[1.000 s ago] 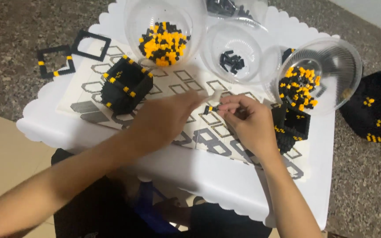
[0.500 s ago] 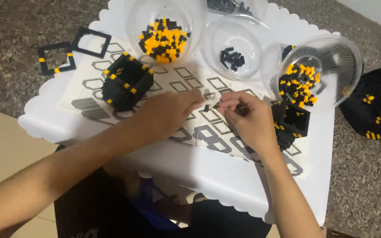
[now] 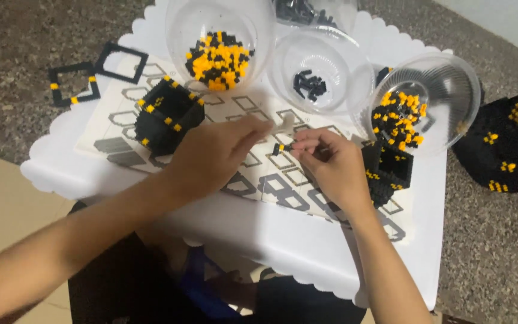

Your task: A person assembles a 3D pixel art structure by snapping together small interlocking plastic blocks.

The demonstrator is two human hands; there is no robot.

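Since a moment ago we have lifted our left hand [image 3: 214, 153], fingers blurred, state unclear; our right hand [image 3: 331, 165] pinches a small black-and-yellow brick piece [image 3: 279, 147] above the instruction sheet [image 3: 253, 171].

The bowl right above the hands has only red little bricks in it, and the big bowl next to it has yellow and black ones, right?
Not quite. In the head view, the small clear bowl above the right hand holds only black bricks, not red ones. The rest is right: the big bowl next to it does hold yellow and black bricks.
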